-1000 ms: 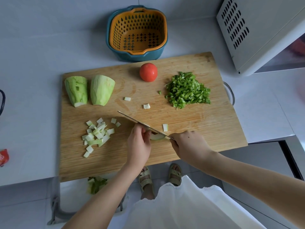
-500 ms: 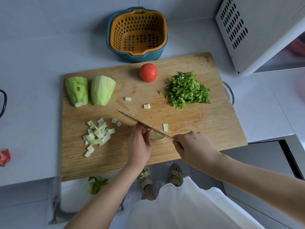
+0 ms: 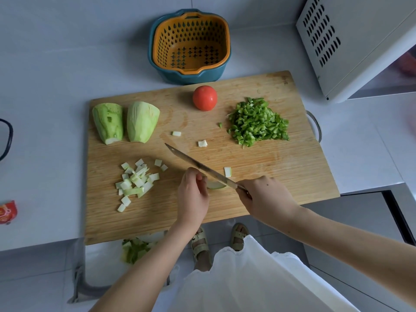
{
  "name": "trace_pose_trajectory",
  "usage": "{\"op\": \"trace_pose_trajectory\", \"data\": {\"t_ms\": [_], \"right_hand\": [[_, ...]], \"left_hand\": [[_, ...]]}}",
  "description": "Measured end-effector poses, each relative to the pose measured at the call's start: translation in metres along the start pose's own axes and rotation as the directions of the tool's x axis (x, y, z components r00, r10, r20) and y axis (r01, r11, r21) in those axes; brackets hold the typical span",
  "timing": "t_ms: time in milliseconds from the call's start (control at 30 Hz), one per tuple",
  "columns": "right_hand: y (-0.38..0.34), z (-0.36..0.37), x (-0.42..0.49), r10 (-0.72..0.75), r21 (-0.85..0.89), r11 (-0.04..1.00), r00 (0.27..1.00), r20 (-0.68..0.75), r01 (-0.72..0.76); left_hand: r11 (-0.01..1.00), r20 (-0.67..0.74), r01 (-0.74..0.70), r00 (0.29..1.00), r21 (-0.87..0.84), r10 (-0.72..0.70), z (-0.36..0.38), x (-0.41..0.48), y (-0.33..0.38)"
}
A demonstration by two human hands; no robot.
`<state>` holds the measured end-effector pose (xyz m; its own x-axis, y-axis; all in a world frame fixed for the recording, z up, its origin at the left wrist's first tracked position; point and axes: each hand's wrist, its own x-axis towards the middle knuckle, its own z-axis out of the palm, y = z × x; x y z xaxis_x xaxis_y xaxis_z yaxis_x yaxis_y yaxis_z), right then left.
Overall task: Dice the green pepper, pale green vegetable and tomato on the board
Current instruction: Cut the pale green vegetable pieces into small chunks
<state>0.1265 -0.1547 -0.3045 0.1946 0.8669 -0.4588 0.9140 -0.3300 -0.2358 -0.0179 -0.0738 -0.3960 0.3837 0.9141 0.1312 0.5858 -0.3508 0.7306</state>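
Observation:
A wooden board [image 3: 270, 163] carries a whole red tomato [image 3: 204, 97] at the back, a heap of diced green pepper [image 3: 258, 121] at the right, and two peeled pale green vegetable chunks [image 3: 126, 122] at the left. A pile of pale diced pieces [image 3: 135, 182] lies front left. My left hand [image 3: 193, 197] pinches a thin pale green slice [image 3: 216, 185] near the front edge. My right hand [image 3: 265, 197] grips the knife [image 3: 198, 165], whose blade slants over that slice, tip pointing back left.
An orange colander in a blue bowl [image 3: 191, 46] stands behind the board. A white appliance [image 3: 360, 41] fills the back right. Loose pale bits [image 3: 202, 143] dot the board's middle. Green scraps sit in a bin [image 3: 135, 251] below the counter edge. A red packet [image 3: 7, 212] lies far left.
The knife has shifted very slightly over the slice; both hands stay in nearly the same spot.

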Motion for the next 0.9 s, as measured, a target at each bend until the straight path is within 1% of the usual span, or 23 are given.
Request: {"op": "trace_pose_trajectory", "data": {"t_ms": [133,333,400,467,533,600,667,767,900], "right_hand": [[0.002,-0.005,-0.008,-0.017,-0.060,0.998,1.000,0.010,0.018],[0.001,-0.005,-0.005,-0.044,-0.074,0.996,0.999,0.004,0.044],[0.003,-0.008,-0.003,-0.047,-0.055,0.997,0.999,-0.009,0.046],[0.005,-0.011,0.002,-0.036,-0.026,0.999,0.999,-0.019,0.036],[0.006,-0.014,0.007,-0.031,0.007,0.999,0.999,-0.025,0.031],[0.006,-0.015,0.008,-0.032,0.027,0.999,0.999,-0.020,0.033],[0.004,-0.014,0.007,-0.039,0.033,0.999,0.999,-0.016,0.040],[0.002,-0.014,0.003,-0.043,0.036,0.998,0.999,-0.018,0.044],[0.001,-0.013,0.000,-0.073,0.011,0.997,0.997,-0.032,0.074]], "left_hand": [[0.999,-0.015,-0.038,0.999,0.013,0.038,0.000,0.000,0.000],[1.000,-0.014,-0.018,1.000,0.004,0.018,-0.001,0.001,0.002],[0.997,0.000,0.052,0.999,-0.048,-0.052,-0.002,0.000,0.004],[0.977,0.041,0.189,0.982,-0.101,-0.186,-0.004,-0.002,0.012],[0.960,0.104,0.271,0.959,-0.069,-0.264,-0.004,-0.002,0.022],[0.940,0.134,0.341,0.933,-0.034,-0.334,-0.003,0.002,0.026],[0.893,0.145,0.439,0.894,-0.100,-0.424,-0.005,0.009,0.026],[0.828,0.191,0.507,0.861,-0.239,-0.472,-0.012,0.012,0.025],[0.804,0.207,0.508,0.861,-0.308,-0.464,-0.018,0.012,0.028]]}}
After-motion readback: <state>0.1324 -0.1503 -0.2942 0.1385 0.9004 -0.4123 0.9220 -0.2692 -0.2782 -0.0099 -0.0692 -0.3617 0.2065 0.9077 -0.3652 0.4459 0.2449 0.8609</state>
